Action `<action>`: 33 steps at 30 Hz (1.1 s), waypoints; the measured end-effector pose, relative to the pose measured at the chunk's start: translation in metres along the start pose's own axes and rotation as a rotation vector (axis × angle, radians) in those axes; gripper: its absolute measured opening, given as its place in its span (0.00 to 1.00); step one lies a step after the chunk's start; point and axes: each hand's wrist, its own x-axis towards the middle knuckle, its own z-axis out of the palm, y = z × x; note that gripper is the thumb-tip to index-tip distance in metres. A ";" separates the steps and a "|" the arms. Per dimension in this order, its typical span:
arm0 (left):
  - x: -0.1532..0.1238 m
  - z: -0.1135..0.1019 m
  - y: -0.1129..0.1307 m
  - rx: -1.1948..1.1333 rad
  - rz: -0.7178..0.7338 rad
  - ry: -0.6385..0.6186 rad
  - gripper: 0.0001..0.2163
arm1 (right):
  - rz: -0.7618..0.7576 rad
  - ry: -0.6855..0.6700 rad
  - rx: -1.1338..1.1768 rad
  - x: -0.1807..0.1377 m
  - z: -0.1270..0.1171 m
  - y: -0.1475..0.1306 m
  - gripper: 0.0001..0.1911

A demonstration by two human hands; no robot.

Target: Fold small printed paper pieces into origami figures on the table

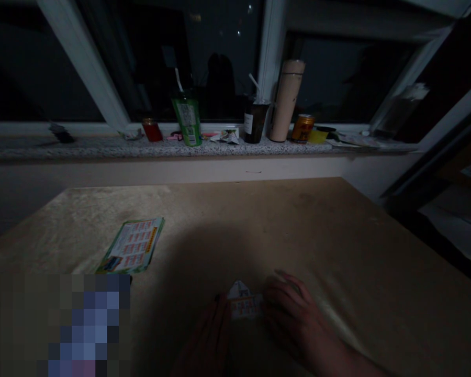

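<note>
A small folded paper point(245, 306) with orange and red print lies on the table near its front, its top coming to a white point. My left hand point(209, 335) holds its left edge, the fingers straight and close together. At the right edge, my right hand point(294, 314) has its fingers bent over the paper, with one finger lifted; the fingertips are in shadow. Further left lies a stack of printed sheets point(135, 243) with green borders and rows of red print, apart from both hands.
A brownish covered table point(298, 220) runs up to a wall. On the granite sill point(220, 150) behind stand a green cup point(188, 121), a dark cup point(255, 123), a tall pinkish flask point(287, 102), an orange can point(302, 128) and a red jar point(152, 130). The lower left is pixelated.
</note>
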 end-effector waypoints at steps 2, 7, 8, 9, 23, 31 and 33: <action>0.002 -0.004 0.000 -0.013 0.008 -0.010 0.40 | 0.003 -0.019 0.018 0.001 -0.001 -0.001 0.08; 0.002 -0.010 -0.007 -0.045 0.084 -0.029 0.38 | -0.027 -0.023 0.034 0.001 -0.002 -0.001 0.09; 0.003 -0.011 -0.008 -0.047 0.093 -0.025 0.38 | -0.025 -0.027 0.035 0.001 -0.001 -0.001 0.10; 0.003 -0.011 -0.009 -0.044 0.098 -0.017 0.37 | -0.015 -0.036 0.036 0.001 0.000 -0.001 0.12; 0.033 -0.025 -0.026 -0.280 -0.144 0.049 0.19 | 0.153 -0.173 0.131 0.009 0.002 0.003 0.22; 0.040 -0.028 -0.030 -0.493 -0.219 0.045 0.13 | 0.125 -0.141 0.146 0.008 0.002 0.004 0.19; 0.041 -0.032 -0.029 -0.534 -0.243 0.049 0.11 | 0.143 -0.125 0.162 0.009 0.002 0.004 0.20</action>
